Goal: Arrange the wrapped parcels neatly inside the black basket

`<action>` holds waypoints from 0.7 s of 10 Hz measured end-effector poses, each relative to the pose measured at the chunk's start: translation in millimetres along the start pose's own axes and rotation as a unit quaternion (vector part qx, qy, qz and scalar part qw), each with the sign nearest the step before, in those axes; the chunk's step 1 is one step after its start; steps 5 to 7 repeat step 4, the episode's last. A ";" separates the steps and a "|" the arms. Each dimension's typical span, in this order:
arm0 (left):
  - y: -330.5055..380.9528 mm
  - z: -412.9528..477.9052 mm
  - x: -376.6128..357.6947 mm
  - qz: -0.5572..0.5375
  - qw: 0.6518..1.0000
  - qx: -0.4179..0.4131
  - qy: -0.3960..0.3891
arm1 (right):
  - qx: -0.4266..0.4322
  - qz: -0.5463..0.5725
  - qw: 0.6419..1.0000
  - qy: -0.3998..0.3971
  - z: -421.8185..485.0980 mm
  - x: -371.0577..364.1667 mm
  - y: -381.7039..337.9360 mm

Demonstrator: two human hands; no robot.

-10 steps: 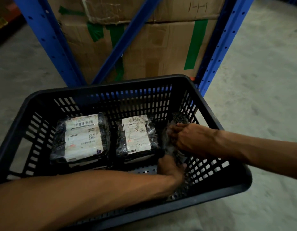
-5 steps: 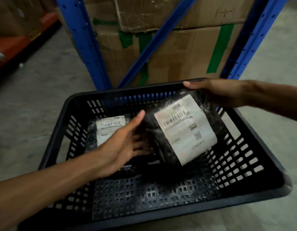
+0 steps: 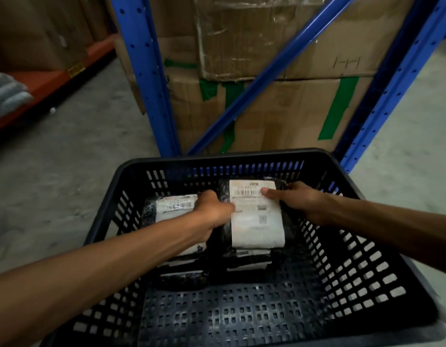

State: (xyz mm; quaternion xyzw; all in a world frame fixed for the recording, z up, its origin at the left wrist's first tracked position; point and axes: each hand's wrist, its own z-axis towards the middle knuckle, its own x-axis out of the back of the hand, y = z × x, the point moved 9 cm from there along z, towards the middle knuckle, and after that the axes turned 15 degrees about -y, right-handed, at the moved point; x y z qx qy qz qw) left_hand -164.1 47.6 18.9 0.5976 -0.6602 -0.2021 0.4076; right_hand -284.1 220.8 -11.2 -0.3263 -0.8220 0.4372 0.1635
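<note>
I had lowered the black plastic-wrapped parcel with the white label (image 3: pixel 257 216) into the black plastic basket (image 3: pixel 367 259), left hand (image 3: pixel 213 209) and right hand (image 3: pixel 295 200) both gripping it, so it sat almost in place.

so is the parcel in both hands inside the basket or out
Inside: the parcel sits below the basket rim, left hand and right hand on it.
</note>
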 end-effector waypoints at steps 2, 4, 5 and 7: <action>-4.4 -1.6 -25.3 0.050 0.997 0.042 -0.043 | 0.001 -0.154 0.988 -0.014 40.6 -12.1 21.8; 8.2 -12.9 -29.8 0.070 0.996 0.002 -0.061 | -0.015 -0.354 0.930 0.093 4.7 4.8 -19.5; 8.2 -12.9 -29.8 0.070 0.996 0.002 -0.061 | -0.015 -0.354 0.930 0.093 4.7 4.8 -19.5; 8.2 -12.9 -29.8 0.070 0.996 0.002 -0.061 | -0.015 -0.354 0.930 0.093 4.7 4.8 -19.5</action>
